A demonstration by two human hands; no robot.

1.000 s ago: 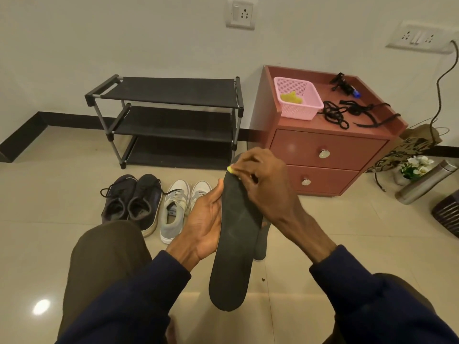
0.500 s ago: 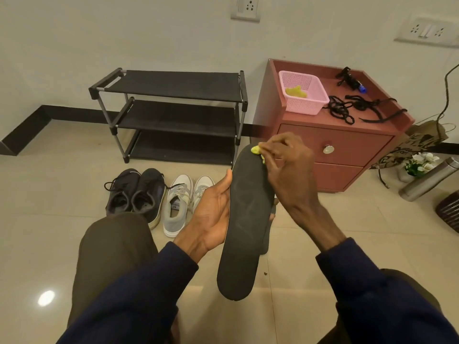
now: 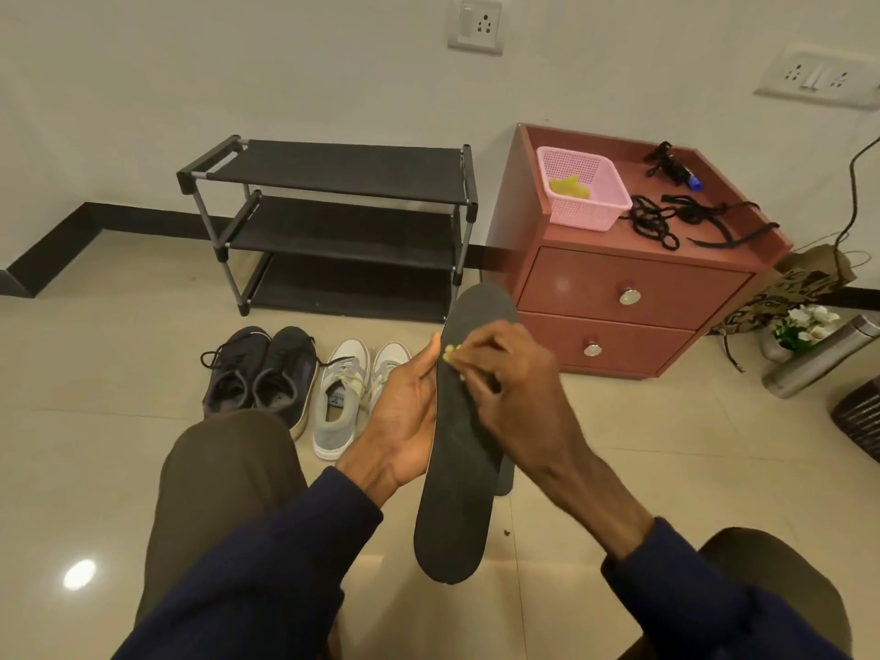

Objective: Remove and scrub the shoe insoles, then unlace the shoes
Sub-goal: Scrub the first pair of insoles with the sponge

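Two pairs of shoes stand side by side on the glossy tiled floor at the far left. The dark lace-up shoes (image 3: 259, 373) have a black lace trailing from the leftmost one, and the pale grey mesh sneakers (image 3: 350, 393) have laces threaded through their eyelets. For these, unlacing looks largely still to do.

Right of them, the left hand (image 3: 405, 412) holds the insole (image 3: 459, 469) by its left edge. The thumb lies up the rim and the fingers are tucked out of sight behind. The insole is long, thin and flat, matte charcoal with rounded ends. It is held in the air between the knees, one rounded end far and the other near. Faint pale smears mark its face (soap or wear, I cannot tell which).

The right hand (image 3: 512, 381) pinches a small yellow scrub pad (image 3: 450, 353) in bunched fingertips and presses it on the insole's far half, close to the left edge. Scrubbing seems to be mid-course. A second dark insole (image 3: 505, 478) peeks out behind the first on the right; whether it is clean cannot be told.

Farther right stands a smooth reddish cabinet (image 3: 633, 288) with round metal knobs. On its top sit a pink perforated basket (image 3: 605, 202) and loose black laces (image 3: 659, 226) in a soft tangle, so some unlacing may already be done.
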